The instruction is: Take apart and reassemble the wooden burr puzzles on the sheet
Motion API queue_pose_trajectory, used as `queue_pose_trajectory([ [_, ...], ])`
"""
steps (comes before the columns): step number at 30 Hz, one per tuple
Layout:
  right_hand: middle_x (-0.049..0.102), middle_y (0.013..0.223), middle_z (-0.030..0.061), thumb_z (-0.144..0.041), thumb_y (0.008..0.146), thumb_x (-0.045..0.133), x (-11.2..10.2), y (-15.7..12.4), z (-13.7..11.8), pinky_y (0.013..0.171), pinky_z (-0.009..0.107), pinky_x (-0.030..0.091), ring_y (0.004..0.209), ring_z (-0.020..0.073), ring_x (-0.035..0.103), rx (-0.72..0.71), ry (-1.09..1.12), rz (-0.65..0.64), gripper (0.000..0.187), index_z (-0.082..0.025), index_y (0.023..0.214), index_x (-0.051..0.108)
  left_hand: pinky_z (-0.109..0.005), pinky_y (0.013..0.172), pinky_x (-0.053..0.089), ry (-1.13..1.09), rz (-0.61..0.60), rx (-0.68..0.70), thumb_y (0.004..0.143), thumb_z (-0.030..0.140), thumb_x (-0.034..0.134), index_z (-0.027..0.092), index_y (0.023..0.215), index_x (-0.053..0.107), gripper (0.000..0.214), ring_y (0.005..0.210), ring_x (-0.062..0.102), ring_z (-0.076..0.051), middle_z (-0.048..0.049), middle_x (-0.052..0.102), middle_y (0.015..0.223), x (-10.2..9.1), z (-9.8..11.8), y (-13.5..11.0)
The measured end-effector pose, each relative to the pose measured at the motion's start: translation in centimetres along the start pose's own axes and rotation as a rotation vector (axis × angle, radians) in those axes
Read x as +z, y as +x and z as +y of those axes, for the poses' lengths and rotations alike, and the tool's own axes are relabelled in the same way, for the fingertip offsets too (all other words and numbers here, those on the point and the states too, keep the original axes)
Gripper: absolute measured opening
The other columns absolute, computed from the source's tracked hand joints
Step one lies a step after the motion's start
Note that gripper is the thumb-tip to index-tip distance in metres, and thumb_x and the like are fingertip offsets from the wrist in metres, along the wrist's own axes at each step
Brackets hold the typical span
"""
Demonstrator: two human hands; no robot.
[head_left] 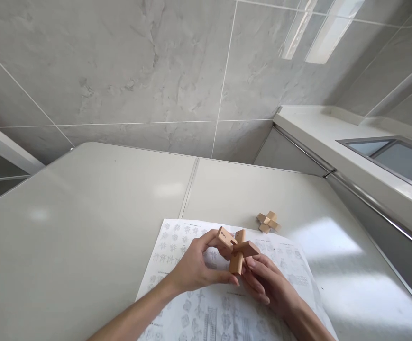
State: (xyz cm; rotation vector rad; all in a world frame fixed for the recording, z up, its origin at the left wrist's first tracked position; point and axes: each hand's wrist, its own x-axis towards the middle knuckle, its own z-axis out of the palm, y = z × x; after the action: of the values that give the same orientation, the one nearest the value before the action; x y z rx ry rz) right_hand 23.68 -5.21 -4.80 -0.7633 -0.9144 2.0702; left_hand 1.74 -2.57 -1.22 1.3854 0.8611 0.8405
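Between my two hands, above a printed paper sheet [177, 303], is a wooden burr puzzle [239, 251] of interlocking notched pieces, with dark marks on two of its ends. My left hand [198, 265] is closed on its left side, the thumb under the lower block and the fingers behind. From the lower right my right hand [268, 282] grips it, thumb and fingertips against the right side. Parts of the fingers are hidden behind the wood. Beyond the hands, to the right, a smaller wooden cross-shaped puzzle [268, 221] lies at the sheet's far edge.
The sheet, covered in small line drawings, lies on a glossy white table [120, 199] with a seam across it. Behind stands a grey tiled wall [138, 71]. A white counter [334, 128] with a sink [398, 156] runs along the right.
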Motion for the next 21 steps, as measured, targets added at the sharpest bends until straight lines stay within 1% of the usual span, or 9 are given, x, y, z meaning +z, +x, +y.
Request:
queue_pose_trajectory([
  [1,0.041,0.046,-0.0093,-0.058,0.099,0.070,0.0,0.0,0.1,0.037,0.021,0.020,0.034,0.0051,0.023,0.004,0.005,0.002,0.045,-0.017,0.081,0.066,-0.043,0.104,0.049,-0.019,-0.002,0.004,0.065,0.044,0.102,0.022,0.106,0.074,0.054,0.103,0.069,-0.028,-0.0043,0.075,0.096,-0.1,-0.1,0.1],
  [3,0.044,0.047,-0.0090,-0.057,0.099,0.071,-0.1,0.0,0.2,0.037,0.020,0.021,0.034,0.0048,0.023,0.006,0.013,0.006,0.043,-0.016,0.085,0.067,-0.039,0.096,0.049,-0.059,0.010,0.005,0.065,0.044,0.102,0.021,0.094,0.072,0.048,0.097,0.067,-0.025,-0.0028,0.073,0.091,-0.2,-0.3,0.1],
  [8,0.047,0.049,-0.0088,-0.054,0.099,0.073,0.1,0.0,0.2,0.039,0.020,0.024,0.036,0.0050,0.025,-0.007,0.014,-0.013,0.039,-0.018,0.089,0.065,-0.034,0.084,0.052,-0.163,0.063,-0.111,0.077,0.045,0.096,0.019,0.082,0.067,0.039,0.092,0.069,-0.023,-0.0041,0.075,0.086,-0.4,-0.4,0.2],
  [9,0.047,0.049,-0.0089,-0.054,0.100,0.072,0.1,0.1,0.2,0.039,0.020,0.024,0.036,0.0052,0.025,-0.008,0.011,-0.010,0.038,-0.018,0.089,0.064,-0.033,0.082,0.052,-0.194,0.068,-0.130,0.078,0.045,0.095,0.019,0.080,0.066,0.038,0.090,0.069,-0.022,-0.0040,0.075,0.085,-0.4,-0.4,0.2],
  [13,0.048,0.052,-0.0085,-0.055,0.098,0.073,0.2,0.2,0.2,0.041,0.021,0.024,0.037,0.0054,0.025,-0.016,0.012,0.002,0.039,-0.019,0.089,0.063,-0.029,0.074,0.052,-0.339,0.044,-0.144,0.077,0.041,0.097,0.019,0.081,0.066,0.039,0.083,0.069,-0.018,-0.0025,0.075,0.082,-0.3,-0.7,0.3],
  [16,0.046,0.053,-0.0087,-0.054,0.098,0.073,0.2,0.2,0.2,0.043,0.022,0.025,0.039,0.0058,0.025,-0.026,0.018,0.018,0.038,-0.018,0.091,0.064,-0.029,0.072,0.053,-0.422,0.010,-0.170,0.074,0.044,0.098,0.018,0.081,0.066,0.042,0.079,0.070,-0.018,-0.0025,0.075,0.081,-0.4,-1.0,0.4],
  [19,0.040,0.053,-0.0094,-0.051,0.099,0.072,0.1,0.3,-0.1,0.042,0.022,0.023,0.041,0.0065,0.023,-0.056,0.076,0.071,0.035,-0.019,0.087,0.063,-0.031,0.073,0.055,-0.431,0.000,-0.181,0.072,0.051,0.098,0.019,0.081,0.065,0.047,0.078,0.071,-0.019,-0.0035,0.077,0.082,-1.0,-0.7,0.5],
  [21,0.037,0.054,-0.0095,-0.049,0.099,0.073,-0.1,0.4,-0.4,0.042,0.022,0.021,0.042,0.0069,0.021,-0.082,0.117,0.115,0.034,-0.020,0.085,0.061,-0.031,0.074,0.055,-0.374,0.045,-0.156,0.078,0.054,0.093,0.019,0.085,0.065,0.046,0.078,0.071,-0.019,-0.0040,0.077,0.083,-1.5,-0.2,0.7],
])
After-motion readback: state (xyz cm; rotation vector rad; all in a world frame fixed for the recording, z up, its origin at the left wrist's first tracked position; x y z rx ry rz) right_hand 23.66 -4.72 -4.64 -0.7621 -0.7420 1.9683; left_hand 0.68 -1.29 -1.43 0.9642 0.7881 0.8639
